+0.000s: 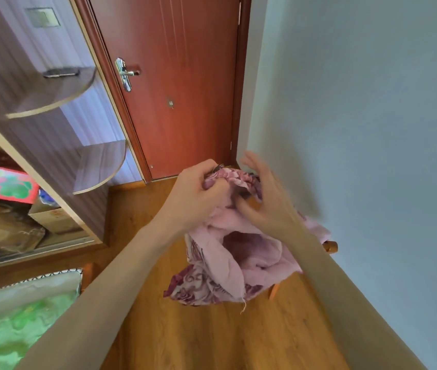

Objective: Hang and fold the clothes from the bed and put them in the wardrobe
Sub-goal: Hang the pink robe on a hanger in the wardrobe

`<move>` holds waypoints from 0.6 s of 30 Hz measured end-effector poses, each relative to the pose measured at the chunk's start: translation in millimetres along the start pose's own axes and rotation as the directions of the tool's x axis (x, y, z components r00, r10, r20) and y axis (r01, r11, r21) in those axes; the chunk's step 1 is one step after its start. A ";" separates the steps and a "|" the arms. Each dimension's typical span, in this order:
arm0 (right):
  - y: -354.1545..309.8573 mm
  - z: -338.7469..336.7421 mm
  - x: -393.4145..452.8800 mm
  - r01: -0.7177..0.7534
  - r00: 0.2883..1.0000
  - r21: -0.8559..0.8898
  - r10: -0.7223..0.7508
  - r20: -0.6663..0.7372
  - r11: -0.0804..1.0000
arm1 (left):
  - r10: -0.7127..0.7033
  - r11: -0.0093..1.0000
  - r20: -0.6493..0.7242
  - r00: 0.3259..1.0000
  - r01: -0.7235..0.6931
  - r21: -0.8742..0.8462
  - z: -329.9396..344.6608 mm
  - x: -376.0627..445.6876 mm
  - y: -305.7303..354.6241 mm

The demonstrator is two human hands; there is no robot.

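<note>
Holding a pink garment in the air above the wooden floor, the person stands between the bed and the pale wall. The left hand has its fingers curled tightly round the gathered top edge of the cloth, and the right hand has its fingers spread, with the tips pressing into the fabric; whether it really pinches the cloth is not possible to tell. The garment looks soft, thick and fleecy inside, with a dark red patterned outside, so it probably is light but bulky, and it hangs in loose folds without any stiffness. A good place to take it is likely the collar or the shoulders, once they are found. What kind of garment it is stays unclear, because it is bunched. An orange wooden end shows under the right wrist and may be a hanger, but most of it is covered. The wardrobe is at the left, its inside only partly visible and blurred. The red door is closed.
</note>
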State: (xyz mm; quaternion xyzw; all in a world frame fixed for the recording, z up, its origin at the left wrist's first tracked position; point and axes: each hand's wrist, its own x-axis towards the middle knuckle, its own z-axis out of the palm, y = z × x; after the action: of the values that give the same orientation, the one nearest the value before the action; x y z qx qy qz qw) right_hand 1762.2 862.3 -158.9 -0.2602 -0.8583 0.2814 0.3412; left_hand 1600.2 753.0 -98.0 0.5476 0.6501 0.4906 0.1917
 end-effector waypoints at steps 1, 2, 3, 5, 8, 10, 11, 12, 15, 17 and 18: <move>-12.7 -4.7 12.4 0.027 0.999 0.011 -0.028 0.037 1.000 | 0.022 1.000 -0.020 1.000 -0.022 0.010 -7.5 2.9 8.2; -25.1 -9.6 25.4 0.043 0.997 0.019 -0.044 0.070 0.999 | 0.045 0.999 -0.047 0.998 -0.044 0.018 -16.0 5.8 17.6; -36.6 -14.7 38.1 0.063 0.994 0.009 -0.064 0.089 0.998 | 0.066 0.998 -0.078 0.995 -0.065 0.019 -25.7 8.8 27.1; -60.8 -25.6 60.5 0.140 0.988 -0.018 -0.139 0.065 0.990 | 0.099 0.995 -0.154 0.983 -0.099 0.007 -47.1 15.2 45.1; -103.5 -49.0 92.6 0.261 0.965 0.018 -0.261 -0.018 0.965 | 0.160 0.986 -0.249 0.955 -0.165 0.001 -77.1 23.5 66.5; -136.5 -66.6 115.1 0.345 0.938 0.033 -0.342 -0.062 0.938 | 0.190 0.978 -0.280 0.941 -0.205 -0.028 -90.8 27.2 74.0; -151.7 -74.1 125.2 0.379 0.924 0.034 -0.377 -0.070 0.925 | 0.193 0.973 -0.286 0.939 -0.220 -0.065 -94.9 28.1 75.8; -165.7 -80.5 133.4 0.416 0.908 0.031 -0.413 -0.070 0.909 | 0.199 0.966 -0.288 0.937 -0.237 -0.104 -96.6 27.9 76.6; -193.6 -92.6 150.2 0.462 0.884 0.011 -0.459 -0.084 0.887 | 0.244 0.949 -0.260 0.934 -0.285 -0.134 -91.9 20.4 66.5; -203.3 -100.3 158.3 0.435 0.893 0.024 -0.428 -0.139 0.900 | 0.241 0.963 -0.205 0.949 -0.259 -0.068 -80.5 9.3 47.4; -206.3 -104.8 162.4 0.423 0.894 0.022 -0.413 -0.174 0.906 | 0.215 0.975 -0.186 0.959 -0.220 -0.007 -74.5 3.1 35.4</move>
State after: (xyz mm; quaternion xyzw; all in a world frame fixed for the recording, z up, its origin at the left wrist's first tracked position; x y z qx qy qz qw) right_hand 1683.8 852.3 112.6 -0.0818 -0.8541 0.2044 0.4713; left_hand 1559.1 721.0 -33.9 0.5653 0.5941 0.5662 0.0830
